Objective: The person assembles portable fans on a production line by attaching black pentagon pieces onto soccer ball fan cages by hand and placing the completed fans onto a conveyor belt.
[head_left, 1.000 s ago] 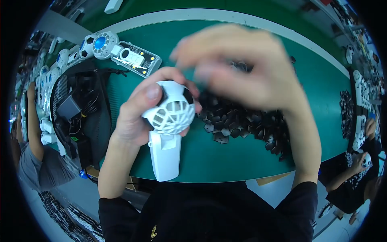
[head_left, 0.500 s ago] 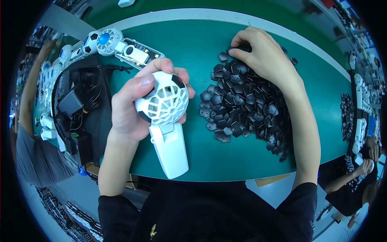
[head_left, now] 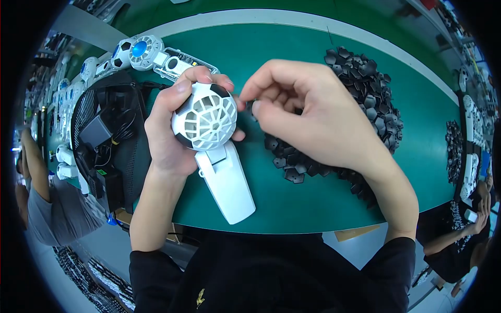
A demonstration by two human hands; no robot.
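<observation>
My left hand [head_left: 169, 125] is wrapped round the ball-shaped head of a white handheld fan [head_left: 228, 182]. The fan's head has an open white lattice and black pentagon patches, like a football; its handle points down towards me. Just right of the head, my right hand [head_left: 308, 115] has thumb and forefinger pinched on a small black pentagon piece [head_left: 250, 110], mostly hidden by the fingers. Beneath and beyond that hand spreads a pile of black pentagon pieces [head_left: 373, 107] on the green table [head_left: 209, 47], partly covered by the hand and forearm.
A black mesh bag [head_left: 133, 167] with adapters and cables lies at the left. Behind it stand football-patterned fan parts [head_left: 141, 49], one with a blue centre. More black pieces [head_left: 453, 146] lie at the far right. Other people sit on both sides, one in a grey shirt [head_left: 62, 214].
My right hand has come from the far side of the pile towards the fan, carrying a black pentagon piece. The fan has turned slightly in my left hand, its handle swinging right.
</observation>
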